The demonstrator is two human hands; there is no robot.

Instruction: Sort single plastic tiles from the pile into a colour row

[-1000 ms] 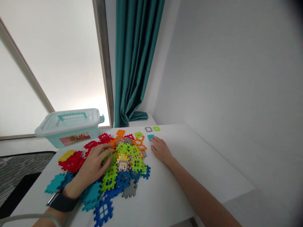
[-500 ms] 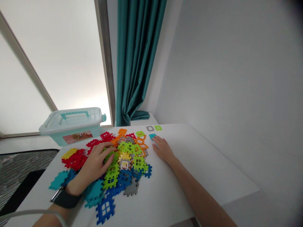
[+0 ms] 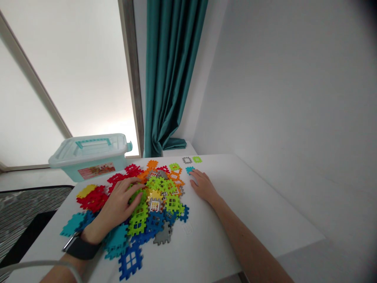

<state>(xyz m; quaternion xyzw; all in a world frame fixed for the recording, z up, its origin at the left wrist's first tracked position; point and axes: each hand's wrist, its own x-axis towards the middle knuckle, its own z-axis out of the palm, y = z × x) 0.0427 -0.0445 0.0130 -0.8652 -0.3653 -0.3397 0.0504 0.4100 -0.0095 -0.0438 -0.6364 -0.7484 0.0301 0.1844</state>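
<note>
A heap of colourful interlocking plastic waffle blocks [image 3: 156,204] covers the left half of the white table [image 3: 250,208]. My left hand [image 3: 116,206] lies on the heap, its fingers over a lime green block [image 3: 138,196]. Whether those fingers grip it, I cannot tell. My right hand [image 3: 203,186] rests flat on the bare tabletop to the right of the heap, fingertips close to a small teal block [image 3: 190,169]. Beyond it lie a grey block [image 3: 186,160] and a lime block [image 3: 197,159], set apart from the heap.
A translucent pale teal lidded plastic box [image 3: 91,157] stands behind the heap at the table's far left. A teal curtain [image 3: 169,78] hangs at the back, a white wall rises on the right, and a striped mat [image 3: 26,200] lies below the left table edge.
The view has tilted and shifted slightly over the second. Both hands and the blocks keep nearly the same places on the table.
</note>
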